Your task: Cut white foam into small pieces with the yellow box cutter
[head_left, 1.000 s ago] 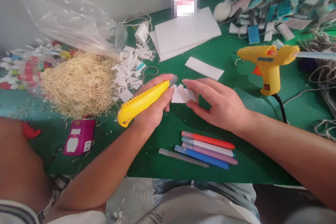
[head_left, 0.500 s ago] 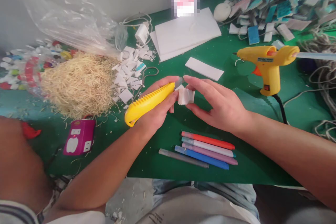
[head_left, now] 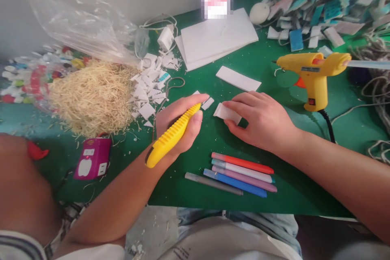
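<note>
My left hand is wrapped round a yellow utility knife, its front end pointing up and to the right; the blade is hard to make out. Small white offcuts lie on the table just past the knife's front end. My right hand grips a small white foam board piece between thumb and fingers, low over the green table or resting on it. Part of that piece is covered by the fingers. Behind my right hand lies a white foam board strip.
A yellow glue gun stands at right, with several markers in front of my hands. White sheets lie at the back. To the left are white scraps, a straw heap, a purple power socket and another person's limb.
My hands have moved apart. The knife has tilted and its rear end has come lower, while the foam board piece has gone right and down. Small white offcuts now show on the table.
</note>
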A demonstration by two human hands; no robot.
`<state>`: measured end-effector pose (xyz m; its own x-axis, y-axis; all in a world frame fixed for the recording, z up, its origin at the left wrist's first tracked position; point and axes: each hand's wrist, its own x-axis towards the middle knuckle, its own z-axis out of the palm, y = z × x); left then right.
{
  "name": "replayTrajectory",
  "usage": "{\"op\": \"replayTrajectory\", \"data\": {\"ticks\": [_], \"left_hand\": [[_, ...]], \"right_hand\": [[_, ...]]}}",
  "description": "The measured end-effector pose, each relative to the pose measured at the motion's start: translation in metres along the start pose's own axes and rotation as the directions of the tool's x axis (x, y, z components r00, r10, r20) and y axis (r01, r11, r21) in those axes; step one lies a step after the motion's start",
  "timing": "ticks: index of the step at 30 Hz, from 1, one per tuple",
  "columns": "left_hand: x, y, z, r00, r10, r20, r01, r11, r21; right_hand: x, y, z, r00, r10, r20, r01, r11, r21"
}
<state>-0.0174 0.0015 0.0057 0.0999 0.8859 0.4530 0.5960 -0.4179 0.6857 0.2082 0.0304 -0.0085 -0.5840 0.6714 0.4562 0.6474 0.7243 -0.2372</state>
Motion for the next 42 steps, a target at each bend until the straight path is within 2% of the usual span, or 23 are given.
{"op": "replayTrajectory", "data": {"ticks": [3,7,11,17,23,27,33,42], "left_hand": [[-0.002,0.002,0.003,0.998,-0.016,0.058,0.020,0.998,-0.059],[-0.003,0.005,0.010,0.990,-0.118,0.073,0.125,0.986,-0.113],[-0.001,0.005,0.015,0.977,-0.188,0.101,0.202,0.968,-0.147],[0.001,-0.001,0.014,0.977,-0.183,0.114,0.197,0.971,-0.134],[0.000,-0.003,0.014,0.978,-0.175,0.117,0.189,0.974,-0.125],[0.001,-0.002,0.016,0.975,-0.192,0.112,0.208,0.966,-0.156],[0.003,0.002,0.012,0.961,-0.214,0.174,0.239,0.961,-0.140],[0.001,0.004,0.018,0.984,-0.132,0.119,0.138,0.990,-0.039]], "right_hand": [[-0.001,0.000,-0.001,0.998,0.032,0.050,-0.029,0.998,-0.047],[-0.002,-0.001,-0.002,0.994,0.076,0.084,-0.069,0.995,-0.077],[-0.001,-0.002,0.001,0.993,0.059,0.099,-0.054,0.997,-0.046],[0.000,-0.003,0.004,0.994,0.047,0.101,-0.053,0.997,0.058],[0.000,-0.004,0.005,0.998,0.016,0.056,-0.017,1.000,0.016],[0.000,-0.004,0.006,0.997,0.035,0.075,-0.037,0.999,0.034],[-0.001,-0.004,0.008,0.997,0.040,0.063,-0.042,0.999,0.026],[0.000,-0.006,0.008,0.999,0.011,0.052,-0.011,1.000,-0.014]]}}
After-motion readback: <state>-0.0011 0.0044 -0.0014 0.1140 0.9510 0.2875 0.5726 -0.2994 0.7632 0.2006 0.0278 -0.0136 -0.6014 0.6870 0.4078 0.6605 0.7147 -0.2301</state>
